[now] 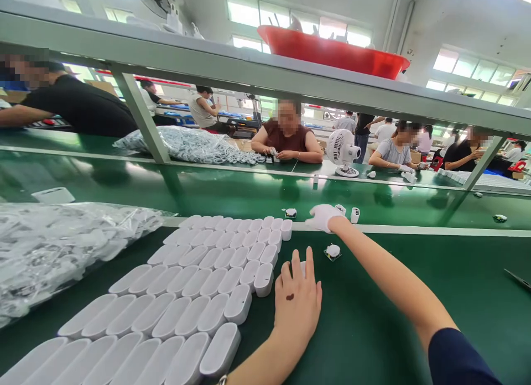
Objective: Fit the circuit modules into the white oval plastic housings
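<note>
My left hand [297, 299] lies on the green bench with its fingers curled over a small white part that barely shows. It sits just right of a block of white oval housings [194, 296] laid in several rows. My right hand [322, 216], in a white glove, reaches out to the far edge of the bench, closed over a small white part [341, 208] on the conveyor strip. A small round white piece on a dark square [332, 251] lies between my two arms. Another such piece [291, 212] and a white part [354, 214] rest near my right hand.
A clear bag of white parts [62, 246] lies at the left. A green conveyor [232, 194] runs beyond the bench under a metal shelf [232, 69] carrying a red tub [332, 50]. Across it people sit working, with a small white fan [342, 151] and a heap of bagged parts [191, 144].
</note>
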The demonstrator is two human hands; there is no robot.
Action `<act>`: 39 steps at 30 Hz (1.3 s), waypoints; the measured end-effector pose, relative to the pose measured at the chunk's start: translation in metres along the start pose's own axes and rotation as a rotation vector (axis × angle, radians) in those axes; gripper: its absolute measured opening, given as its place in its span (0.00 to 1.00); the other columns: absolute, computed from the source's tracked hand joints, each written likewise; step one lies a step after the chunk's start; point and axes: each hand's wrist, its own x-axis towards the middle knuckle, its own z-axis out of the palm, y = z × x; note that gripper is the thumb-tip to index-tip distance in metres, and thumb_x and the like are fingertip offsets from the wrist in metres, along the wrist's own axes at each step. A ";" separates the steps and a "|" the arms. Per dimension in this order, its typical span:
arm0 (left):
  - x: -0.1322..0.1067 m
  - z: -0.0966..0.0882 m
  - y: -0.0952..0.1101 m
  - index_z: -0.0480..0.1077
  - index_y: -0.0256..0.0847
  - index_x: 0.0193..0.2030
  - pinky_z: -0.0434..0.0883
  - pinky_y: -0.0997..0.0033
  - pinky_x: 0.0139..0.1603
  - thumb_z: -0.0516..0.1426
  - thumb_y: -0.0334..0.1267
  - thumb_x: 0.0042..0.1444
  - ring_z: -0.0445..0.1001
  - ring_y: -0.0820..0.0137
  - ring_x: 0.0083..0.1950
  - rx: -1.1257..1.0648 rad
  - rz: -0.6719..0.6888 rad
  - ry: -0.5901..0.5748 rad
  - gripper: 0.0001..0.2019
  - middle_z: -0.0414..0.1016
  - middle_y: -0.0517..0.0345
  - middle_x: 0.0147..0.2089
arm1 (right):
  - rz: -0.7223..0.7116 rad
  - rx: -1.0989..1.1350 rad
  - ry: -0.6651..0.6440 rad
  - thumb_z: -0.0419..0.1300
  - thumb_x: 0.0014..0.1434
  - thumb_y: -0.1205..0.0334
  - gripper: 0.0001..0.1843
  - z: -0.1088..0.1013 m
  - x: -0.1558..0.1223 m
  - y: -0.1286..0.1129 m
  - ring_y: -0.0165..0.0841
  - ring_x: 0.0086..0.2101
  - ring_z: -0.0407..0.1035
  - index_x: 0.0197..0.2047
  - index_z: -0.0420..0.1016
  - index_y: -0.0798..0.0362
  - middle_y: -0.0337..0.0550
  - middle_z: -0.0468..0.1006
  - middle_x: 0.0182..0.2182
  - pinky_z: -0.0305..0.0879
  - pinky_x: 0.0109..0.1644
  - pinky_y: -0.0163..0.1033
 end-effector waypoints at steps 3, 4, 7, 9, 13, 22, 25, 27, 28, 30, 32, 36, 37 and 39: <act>-0.002 0.011 -0.002 0.58 0.32 0.62 0.72 0.66 0.40 0.51 0.29 0.59 0.70 0.61 0.46 0.006 -0.002 -0.063 0.24 0.66 0.40 0.54 | 0.020 0.081 0.075 0.56 0.53 0.41 0.33 0.012 0.031 -0.034 0.42 0.54 0.63 0.57 0.67 0.52 0.51 0.67 0.57 0.63 0.52 0.42; -0.002 0.014 -0.003 0.59 0.32 0.62 0.72 0.68 0.38 0.51 0.29 0.59 0.71 0.63 0.43 0.005 0.008 -0.080 0.23 0.69 0.42 0.50 | 0.037 0.107 0.076 0.55 0.54 0.41 0.34 0.017 0.040 -0.044 0.43 0.54 0.64 0.57 0.66 0.55 0.53 0.66 0.57 0.64 0.51 0.43; -0.002 0.016 -0.005 0.63 0.32 0.59 0.73 0.68 0.37 0.52 0.28 0.58 0.72 0.63 0.41 0.004 0.029 -0.092 0.21 0.70 0.46 0.43 | 0.070 0.177 0.038 0.55 0.58 0.45 0.27 0.029 0.060 -0.064 0.41 0.48 0.69 0.50 0.70 0.59 0.54 0.72 0.49 0.67 0.47 0.46; -0.001 0.016 -0.006 0.64 0.31 0.58 0.73 0.66 0.37 0.53 0.29 0.57 0.72 0.62 0.41 -0.012 0.033 -0.097 0.20 0.70 0.47 0.41 | 0.064 0.222 0.015 0.56 0.60 0.51 0.19 0.030 0.066 -0.069 0.37 0.45 0.70 0.47 0.71 0.58 0.49 0.73 0.45 0.67 0.47 0.46; 0.000 0.012 -0.008 0.61 0.32 0.59 0.73 0.66 0.37 0.53 0.29 0.57 0.72 0.61 0.42 -0.105 0.030 -0.106 0.22 0.71 0.47 0.42 | 0.038 0.340 0.018 0.58 0.60 0.58 0.15 0.019 0.058 -0.061 0.35 0.44 0.70 0.46 0.70 0.59 0.47 0.73 0.44 0.67 0.47 0.46; 0.003 0.002 -0.004 0.66 0.38 0.51 0.68 0.64 0.46 0.61 0.32 0.47 0.71 0.62 0.45 -0.810 -0.083 -0.421 0.22 0.73 0.53 0.43 | -0.203 0.765 -0.157 0.64 0.45 0.66 0.14 0.007 -0.086 0.040 0.30 0.34 0.71 0.38 0.76 0.59 0.45 0.79 0.36 0.68 0.35 0.33; 0.002 -0.001 0.000 0.70 0.42 0.44 0.69 0.66 0.40 0.61 0.33 0.46 0.72 0.63 0.42 -0.909 0.008 -0.443 0.16 0.72 0.57 0.40 | -0.200 1.025 -0.243 0.65 0.44 0.62 0.15 0.014 -0.141 0.075 0.30 0.33 0.70 0.37 0.77 0.59 0.46 0.78 0.35 0.66 0.34 0.34; 0.002 0.000 0.002 0.70 0.44 0.44 0.68 0.67 0.38 0.60 0.34 0.46 0.71 0.63 0.42 -0.928 0.038 -0.440 0.16 0.72 0.59 0.40 | -0.147 1.182 -0.235 0.66 0.45 0.60 0.18 0.023 -0.164 0.089 0.30 0.33 0.70 0.39 0.76 0.58 0.46 0.78 0.35 0.66 0.34 0.35; 0.001 0.001 0.004 0.70 0.45 0.44 0.68 0.67 0.39 0.60 0.35 0.46 0.71 0.63 0.43 -0.936 0.043 -0.431 0.16 0.72 0.59 0.41 | -0.133 1.239 -0.200 0.67 0.43 0.60 0.20 0.028 -0.171 0.094 0.30 0.33 0.70 0.41 0.75 0.58 0.46 0.78 0.35 0.66 0.35 0.36; -0.001 0.003 0.006 0.70 0.45 0.45 0.68 0.65 0.41 0.60 0.36 0.47 0.70 0.63 0.43 -0.972 0.036 -0.410 0.16 0.72 0.59 0.41 | -0.171 1.335 -0.090 0.70 0.40 0.62 0.27 0.041 -0.181 0.099 0.31 0.33 0.71 0.45 0.71 0.56 0.44 0.77 0.35 0.68 0.37 0.38; -0.003 0.004 0.009 0.70 0.46 0.45 0.68 0.65 0.42 0.59 0.34 0.47 0.71 0.64 0.42 -1.039 0.038 -0.401 0.16 0.72 0.59 0.41 | -0.256 1.344 0.046 0.70 0.40 0.64 0.28 0.054 -0.187 0.101 0.28 0.30 0.70 0.46 0.70 0.54 0.43 0.76 0.34 0.68 0.35 0.37; -0.005 -0.002 0.011 0.71 0.46 0.46 0.69 0.71 0.37 0.58 0.30 0.44 0.70 0.67 0.39 -1.124 0.104 -0.376 0.19 0.71 0.58 0.43 | -0.465 1.164 0.249 0.68 0.46 0.66 0.20 0.067 -0.201 0.102 0.25 0.29 0.67 0.44 0.72 0.51 0.44 0.72 0.42 0.69 0.34 0.36; -0.005 -0.004 0.011 0.72 0.46 0.46 0.69 0.72 0.35 0.58 0.30 0.44 0.70 0.68 0.38 -1.119 0.105 -0.354 0.19 0.70 0.59 0.41 | -0.513 1.145 0.288 0.67 0.47 0.67 0.20 0.067 -0.204 0.101 0.25 0.30 0.68 0.45 0.73 0.49 0.44 0.72 0.43 0.69 0.35 0.36; -0.005 -0.007 0.009 0.73 0.45 0.41 0.68 0.73 0.31 0.61 0.34 0.43 0.69 0.70 0.33 -1.088 0.093 -0.308 0.15 0.67 0.60 0.36 | -0.545 1.164 0.347 0.67 0.47 0.69 0.21 0.065 -0.211 0.099 0.25 0.31 0.68 0.45 0.74 0.47 0.42 0.72 0.43 0.69 0.35 0.34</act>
